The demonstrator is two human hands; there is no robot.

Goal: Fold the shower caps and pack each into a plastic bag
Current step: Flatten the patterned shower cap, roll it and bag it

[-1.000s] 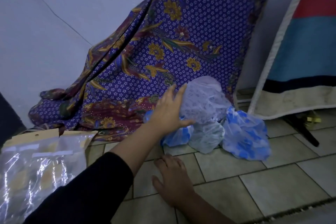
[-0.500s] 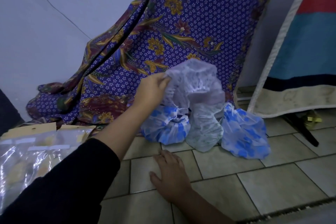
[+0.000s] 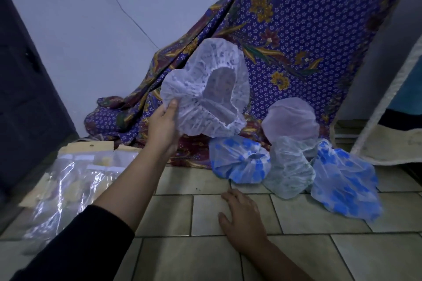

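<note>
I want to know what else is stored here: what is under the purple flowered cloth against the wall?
The purple flowered cloth drapes over something flat and leaning, with a straight top edge. The cloth covers it fully, so what it is cannot be seen. Shower caps lie against its foot.

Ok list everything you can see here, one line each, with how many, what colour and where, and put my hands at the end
held shower cap: one, white, lifted in front of the cloth
pale shower caps: two, pinkish white and clear white, piled on the floor, right of centre
blue-patterned shower caps: two, blue and white, on the floor either side of that pile
plastic bags: a stack, count unclear, clear with tan card headers, floor at left
patterned cloth: one, purple with gold flowers, draped against the wall
floor tiles: beige
left hand: pinching the held shower cap's edge
right hand: flat on the tiles, holding nothing
</note>
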